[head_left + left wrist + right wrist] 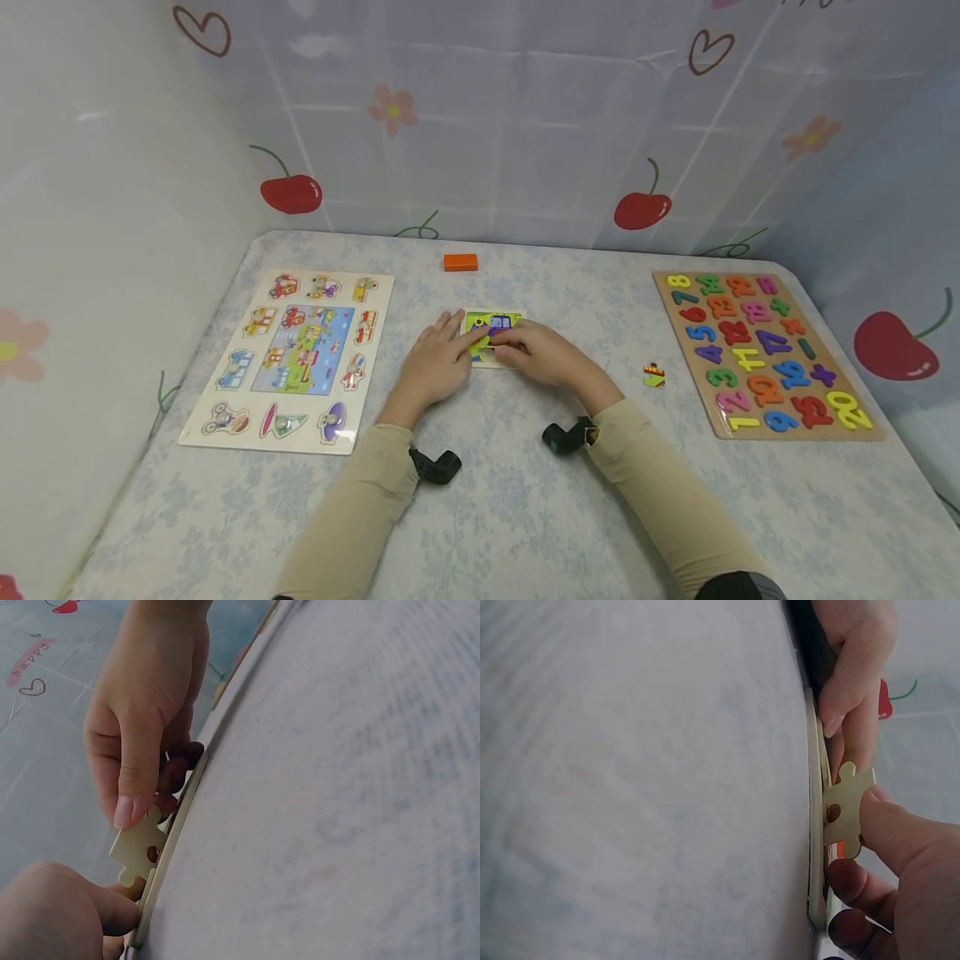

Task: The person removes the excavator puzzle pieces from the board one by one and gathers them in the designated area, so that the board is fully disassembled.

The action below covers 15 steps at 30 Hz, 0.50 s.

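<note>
A small jigsaw board (507, 318) with a green and purple picture lies flat on the table between the two hands. My right hand (546, 354) pinches a jigsaw piece (853, 802) between thumb and fingers. That piece stands tilted on its edge over the board, its plain wooden back showing in both wrist views. From the other side my left hand (435, 360) rests at the board, index finger stretched across the picture and thumb (831, 720) at the near rim. Another loose jigsaw piece (654, 375), coloured red, yellow and green, lies farther right on the table.
On the left lies a large picture puzzle board (202, 429) with vehicles and toys. A wooden number board (712, 408) with bright digits is at the right. An orange block (461, 262) sits behind the small jigsaw. Printed curtains rise at the table's far edge.
</note>
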Available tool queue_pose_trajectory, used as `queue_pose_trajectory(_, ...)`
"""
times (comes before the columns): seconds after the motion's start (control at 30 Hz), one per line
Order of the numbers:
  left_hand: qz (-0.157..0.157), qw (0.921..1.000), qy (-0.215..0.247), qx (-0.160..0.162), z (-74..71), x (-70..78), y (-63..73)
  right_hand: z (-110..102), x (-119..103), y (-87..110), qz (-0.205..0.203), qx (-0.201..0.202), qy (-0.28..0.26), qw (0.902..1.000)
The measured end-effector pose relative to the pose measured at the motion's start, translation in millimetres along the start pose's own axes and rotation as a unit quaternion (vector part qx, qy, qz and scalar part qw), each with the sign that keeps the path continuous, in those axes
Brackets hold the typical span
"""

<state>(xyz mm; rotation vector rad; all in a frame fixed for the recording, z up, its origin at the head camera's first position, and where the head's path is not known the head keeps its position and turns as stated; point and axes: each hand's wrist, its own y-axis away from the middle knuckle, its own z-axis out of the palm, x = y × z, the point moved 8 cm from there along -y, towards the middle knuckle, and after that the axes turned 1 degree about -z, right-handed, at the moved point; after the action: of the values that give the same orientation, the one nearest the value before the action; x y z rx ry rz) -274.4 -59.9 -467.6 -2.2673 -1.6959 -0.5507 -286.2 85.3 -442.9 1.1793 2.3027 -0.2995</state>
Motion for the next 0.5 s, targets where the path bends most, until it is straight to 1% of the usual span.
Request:
queue_pose_trajectory(0.1, -0.001, 1.0000, 0.002, 0.000, -0.4, 0.6, 0.3, -1.0, 1.8, 0.0, 0.000, 0.005, -0.007, 1.0000)
queue_pose_trajectory(0.5, 0.001, 0.9999, 0.009, -0.006, -1.7, 1.5, 1.7, 1.6, 1.4, -2.0, -0.004, 0.003, -0.052, 0.9986)
